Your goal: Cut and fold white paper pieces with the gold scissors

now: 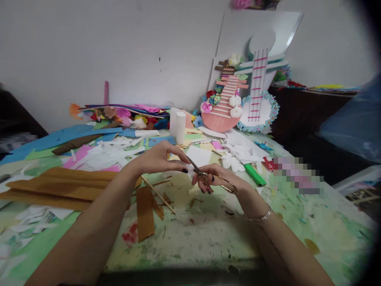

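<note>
My right hand (218,174) is closed round a pair of scissors (229,186) with gold-coloured handles, their blades pointing up and left. Across from it, my left hand (162,157) has its thumb and forefinger brought together beside the blade tips. A small piece of white paper (191,170) shows at those fingertips, partly hidden by the fingers and the blades. Below the hands, a thin wooden stick (159,195) lies on the table next to a strip of brown crepe paper (145,214) and some brown scraps.
Folded brown paper (59,186) lies at the left. Behind the hands stand a white roll (180,128) and two decorated paper instruments, one pink (222,119), one white (256,107). White paper petals (233,162) and a green roll (254,174) lie to the right.
</note>
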`<state>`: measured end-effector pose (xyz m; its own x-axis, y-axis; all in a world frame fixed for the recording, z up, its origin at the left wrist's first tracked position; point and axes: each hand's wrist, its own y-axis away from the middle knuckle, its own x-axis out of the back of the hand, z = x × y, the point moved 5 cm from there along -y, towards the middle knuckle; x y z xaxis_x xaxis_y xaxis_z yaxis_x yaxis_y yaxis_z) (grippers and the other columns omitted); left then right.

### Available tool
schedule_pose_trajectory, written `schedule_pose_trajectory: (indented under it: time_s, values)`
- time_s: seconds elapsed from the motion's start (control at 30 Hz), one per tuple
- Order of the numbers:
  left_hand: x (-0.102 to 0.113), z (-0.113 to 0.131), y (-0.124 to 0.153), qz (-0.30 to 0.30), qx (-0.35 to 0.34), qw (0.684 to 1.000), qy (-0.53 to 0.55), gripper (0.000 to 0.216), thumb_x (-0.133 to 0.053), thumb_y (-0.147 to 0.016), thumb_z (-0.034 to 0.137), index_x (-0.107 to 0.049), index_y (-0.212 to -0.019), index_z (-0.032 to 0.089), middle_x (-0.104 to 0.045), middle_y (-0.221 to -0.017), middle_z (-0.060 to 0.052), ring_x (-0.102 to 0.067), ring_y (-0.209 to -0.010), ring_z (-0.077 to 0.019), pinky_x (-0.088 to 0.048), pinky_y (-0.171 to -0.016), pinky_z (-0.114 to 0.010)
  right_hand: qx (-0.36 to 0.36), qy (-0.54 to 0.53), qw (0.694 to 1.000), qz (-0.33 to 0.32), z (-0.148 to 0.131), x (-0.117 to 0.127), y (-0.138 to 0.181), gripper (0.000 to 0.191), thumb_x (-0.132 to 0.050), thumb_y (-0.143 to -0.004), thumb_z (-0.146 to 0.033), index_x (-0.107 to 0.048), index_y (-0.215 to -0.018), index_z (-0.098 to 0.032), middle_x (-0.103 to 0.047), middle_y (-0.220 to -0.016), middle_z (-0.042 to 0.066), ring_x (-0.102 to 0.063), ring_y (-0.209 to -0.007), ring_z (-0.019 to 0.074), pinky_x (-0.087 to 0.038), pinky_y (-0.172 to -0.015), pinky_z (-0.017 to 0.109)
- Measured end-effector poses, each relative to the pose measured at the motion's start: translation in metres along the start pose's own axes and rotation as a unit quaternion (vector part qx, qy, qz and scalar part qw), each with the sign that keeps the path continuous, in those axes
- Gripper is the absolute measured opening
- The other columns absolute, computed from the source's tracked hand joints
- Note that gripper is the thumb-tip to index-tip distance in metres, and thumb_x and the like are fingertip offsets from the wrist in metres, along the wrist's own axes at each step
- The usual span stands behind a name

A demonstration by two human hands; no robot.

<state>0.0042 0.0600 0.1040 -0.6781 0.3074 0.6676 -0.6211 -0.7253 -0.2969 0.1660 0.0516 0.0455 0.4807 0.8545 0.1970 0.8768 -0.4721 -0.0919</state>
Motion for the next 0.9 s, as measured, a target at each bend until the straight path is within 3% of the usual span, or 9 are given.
schedule_pose_trajectory:
  time_s: [0.27, 0.53, 0.9]
  values:
    - [-0.016, -0.007, -0.004, -0.039, 0.024, 0.999, -0.024, 0.019, -0.067, -0.073, 0.029, -0.073, -0.083, 0.014, -0.073, -0.078, -0.006, -0.064, -0.068, -0.0134, -0.047, -0.059, -0.019, 0.006, -0.001, 1.0, -0.014, -0.003, 0.002, 0.003, 0.061, -0.057, -0.076, -0.062, -0.062, -0.1, -0.007, -0.058, -0.066, 0.002, -0.047, -0.051, 0.0069, -0.041, -0.05, 0.021]
    - [-0.021, -0.009, -0.004, -0.058, 0.041, 0.997, -0.024, 0.021, -0.066, -0.073, 0.028, -0.072, -0.084, 0.011, -0.073, -0.077, -0.008, -0.064, -0.068, -0.0142, -0.046, -0.059, -0.021, -0.002, 0.005, 1.0, -0.008, -0.004, 0.003, 0.005, 0.06, -0.058, -0.077, -0.06, -0.064, -0.099, -0.005, -0.059, -0.062, 0.003, -0.046, -0.045, 0.006, -0.04, -0.045, 0.02]
    - [-0.022, -0.015, -0.004, -0.071, 0.052, 0.995, -0.049, 0.018, -0.064, -0.075, 0.027, -0.073, -0.083, 0.014, -0.071, -0.071, -0.004, -0.058, -0.063, -0.0111, -0.04, -0.056, -0.019, -0.089, 0.008, 0.995, 0.047, 0.005, 0.009, 0.009, 0.06, -0.067, -0.069, -0.057, -0.067, -0.098, -0.004, -0.053, -0.051, -0.002, -0.042, -0.038, 0.0044, -0.028, -0.035, 0.016]
